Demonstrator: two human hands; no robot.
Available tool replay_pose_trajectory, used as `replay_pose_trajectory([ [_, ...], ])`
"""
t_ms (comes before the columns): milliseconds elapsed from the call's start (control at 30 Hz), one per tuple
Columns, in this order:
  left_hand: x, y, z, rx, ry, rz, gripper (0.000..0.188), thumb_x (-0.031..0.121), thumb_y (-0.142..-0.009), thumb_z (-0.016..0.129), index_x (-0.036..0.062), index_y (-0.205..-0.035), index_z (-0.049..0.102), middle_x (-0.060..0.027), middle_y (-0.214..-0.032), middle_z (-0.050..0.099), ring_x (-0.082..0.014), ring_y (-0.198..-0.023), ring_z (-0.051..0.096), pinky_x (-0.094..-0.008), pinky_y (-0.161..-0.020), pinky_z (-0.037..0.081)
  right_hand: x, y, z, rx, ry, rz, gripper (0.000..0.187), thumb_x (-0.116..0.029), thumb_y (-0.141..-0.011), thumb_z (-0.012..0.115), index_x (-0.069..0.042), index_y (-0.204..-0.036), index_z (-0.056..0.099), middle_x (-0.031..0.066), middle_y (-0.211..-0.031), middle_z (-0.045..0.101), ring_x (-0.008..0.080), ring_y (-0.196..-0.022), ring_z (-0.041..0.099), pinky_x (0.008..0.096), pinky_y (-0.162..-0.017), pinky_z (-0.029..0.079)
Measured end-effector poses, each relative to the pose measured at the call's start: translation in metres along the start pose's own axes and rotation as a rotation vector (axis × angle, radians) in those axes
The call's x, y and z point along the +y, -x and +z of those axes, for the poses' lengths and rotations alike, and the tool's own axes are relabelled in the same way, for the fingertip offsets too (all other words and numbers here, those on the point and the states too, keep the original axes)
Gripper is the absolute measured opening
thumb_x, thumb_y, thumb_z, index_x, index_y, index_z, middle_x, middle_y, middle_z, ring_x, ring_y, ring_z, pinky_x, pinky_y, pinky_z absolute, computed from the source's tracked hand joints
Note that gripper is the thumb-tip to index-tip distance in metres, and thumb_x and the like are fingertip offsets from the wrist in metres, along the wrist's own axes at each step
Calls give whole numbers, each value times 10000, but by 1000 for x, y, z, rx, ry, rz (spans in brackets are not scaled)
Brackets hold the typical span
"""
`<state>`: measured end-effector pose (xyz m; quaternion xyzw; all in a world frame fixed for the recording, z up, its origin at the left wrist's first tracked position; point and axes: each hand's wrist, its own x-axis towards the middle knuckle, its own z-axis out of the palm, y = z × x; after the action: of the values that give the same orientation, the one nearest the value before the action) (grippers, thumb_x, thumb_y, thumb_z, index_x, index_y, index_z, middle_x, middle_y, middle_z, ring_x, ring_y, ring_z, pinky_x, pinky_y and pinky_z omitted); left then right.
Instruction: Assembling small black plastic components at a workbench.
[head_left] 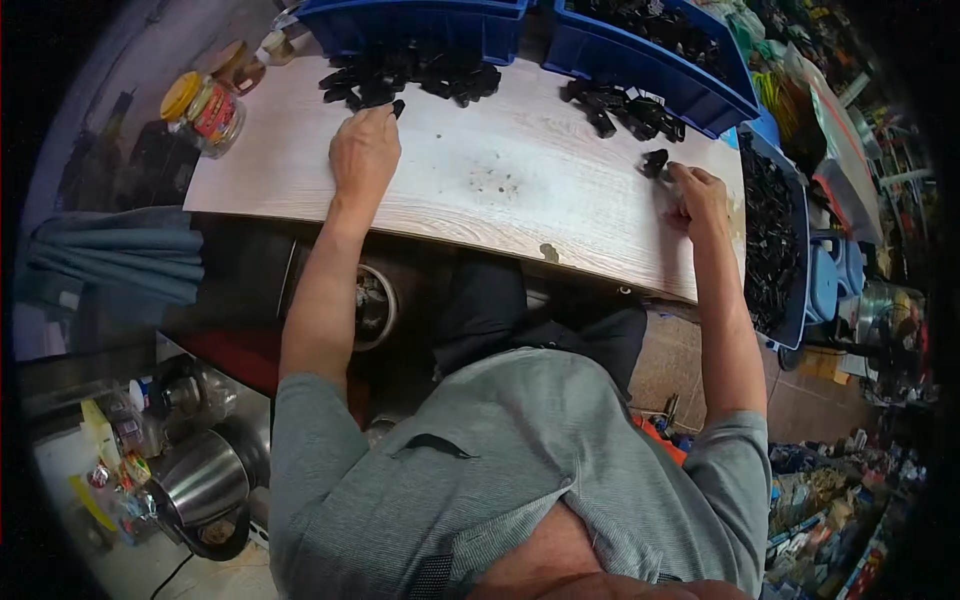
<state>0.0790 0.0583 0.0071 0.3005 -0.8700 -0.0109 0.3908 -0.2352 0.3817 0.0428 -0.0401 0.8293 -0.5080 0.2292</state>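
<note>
At the near edge of the left pile of small black plastic parts (410,72), my left hand (365,150) is closed, back of the hand up. One dark part (398,108) sticks out by its fingertips; the rest of the grip is hidden. Toward the table's right side, my right hand (702,195) has thumb and fingers pinched together. A small black plastic part (655,163) shows at those fingertips, just above the table. Beyond it lies the right pile of similar black parts (625,108). Their exact shape is too dark to make out.
Two blue bins (490,35) (640,60) stand along the far edge of the pale wooden table (480,150). Another blue bin (803,240), filled with black parts, sits off the right side. A yellow-lidded jar (213,115) stands at left; a steel kettle (208,475) is lower left.
</note>
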Motion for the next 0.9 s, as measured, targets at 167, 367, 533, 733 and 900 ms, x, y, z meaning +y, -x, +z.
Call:
replay_pose_trajectory([
  [167,-3,-9,-4,-105,9,-91,231,188,-949,598,42,-1042,751,-228,-951,728,-398,-888,704,-445,-807,550,-4,13,10,-43,17,-25,207,-304,-882,753,-110,-898,684,-26,-545,417,128,-433,474,313,-427,484],
  [367,-12,-8,2,-120,14,-151,280,266,-964,600,63,-1088,748,-209,-1023,726,-390,-930,698,-451,-832,541,-8,23,14,-76,-47,-143,279,-211,-840,792,-102,-1073,684,-28,-559,437,105,-453,449,293,-418,454],
  [533,5,-4,9,-90,36,-12,243,195,-923,670,34,-1092,741,-195,-1015,730,-385,-915,684,-464,-842,537,-12,23,16,-138,54,-240,458,-174,-818,803,-86,-1241,652,-24,-562,472,97,-426,421,286,-397,420],
  [733,29,3,4,-176,97,55,223,119,-954,630,18,-1125,730,-178,-1028,742,-321,-886,699,-410,-804,572,-18,18,31,-216,198,-283,387,-155,-798,818,-55,-1145,680,0,-590,541,102,-426,461,290,-357,339],
  [900,75,18,10,-241,480,-8,240,96,-981,606,28,-1190,704,-161,-1096,741,-219,-896,729,-333,-768,619,-23,35,41,-286,200,-246,314,-153,-804,813,-58,-1074,684,21,-630,589,102,-454,506,291,-359,365],
])
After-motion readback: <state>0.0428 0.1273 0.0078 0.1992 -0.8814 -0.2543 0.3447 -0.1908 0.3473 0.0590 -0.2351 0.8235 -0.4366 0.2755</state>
